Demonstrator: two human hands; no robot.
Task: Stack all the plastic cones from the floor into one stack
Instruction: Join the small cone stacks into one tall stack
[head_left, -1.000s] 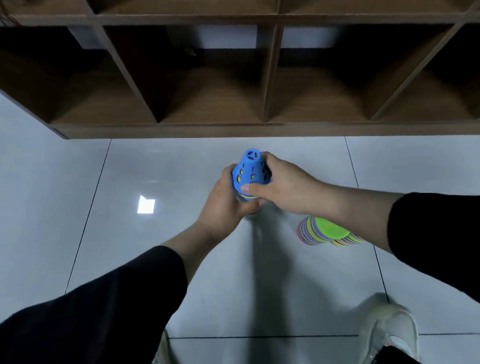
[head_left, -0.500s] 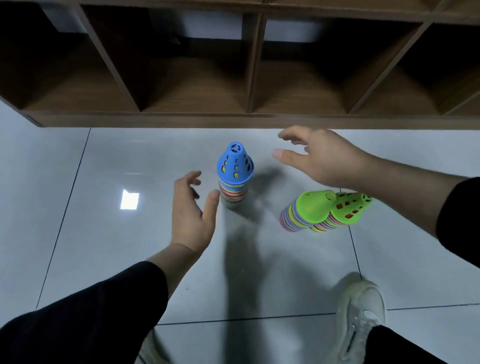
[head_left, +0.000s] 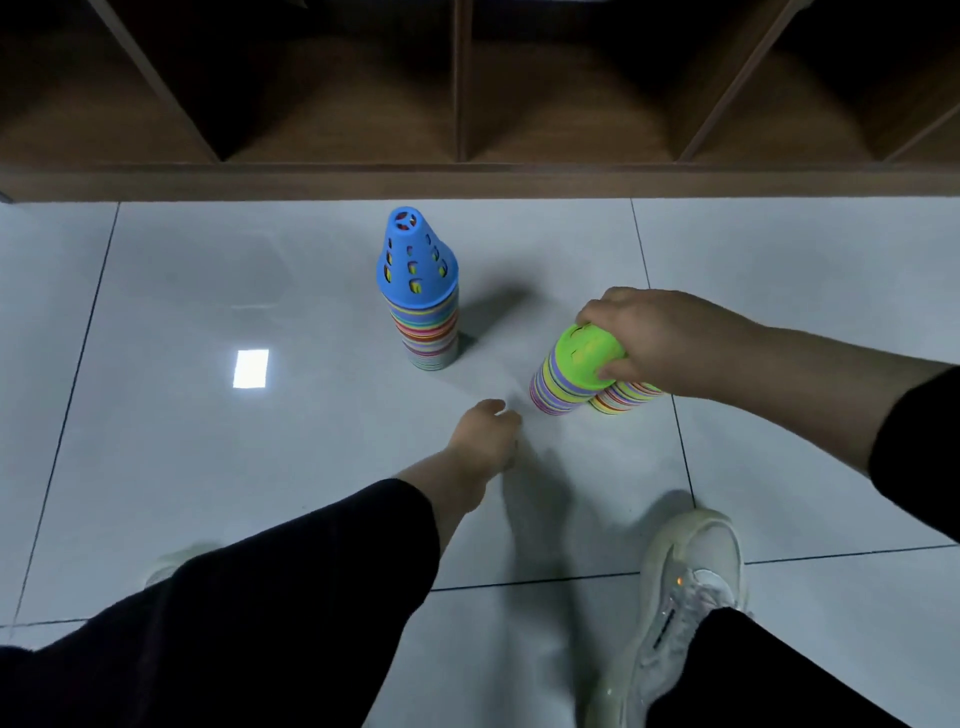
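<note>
A tall stack of striped plastic cones with a blue cone on top (head_left: 418, 291) stands upright on the tiled floor, untouched. To its right stands a shorter stack topped by a green cone (head_left: 569, 371), and a second striped stack (head_left: 621, 397) sits right behind it, mostly hidden. My right hand (head_left: 654, 335) grips the green top cone from above, fingers curled round it. My left hand (head_left: 485, 434) hovers low over the floor, just left of the green stack, fingers loosely curled and holding nothing.
A dark wooden shelf unit (head_left: 467, 176) with open compartments runs along the far edge of the floor. A white shoe (head_left: 675, 603) stands at the lower right, and another shoe (head_left: 171, 564) shows at the lower left.
Both hands have left the blue-topped stack. My right hand came down and gripped the green cone. My left hand swung right, towards the green stack.
</note>
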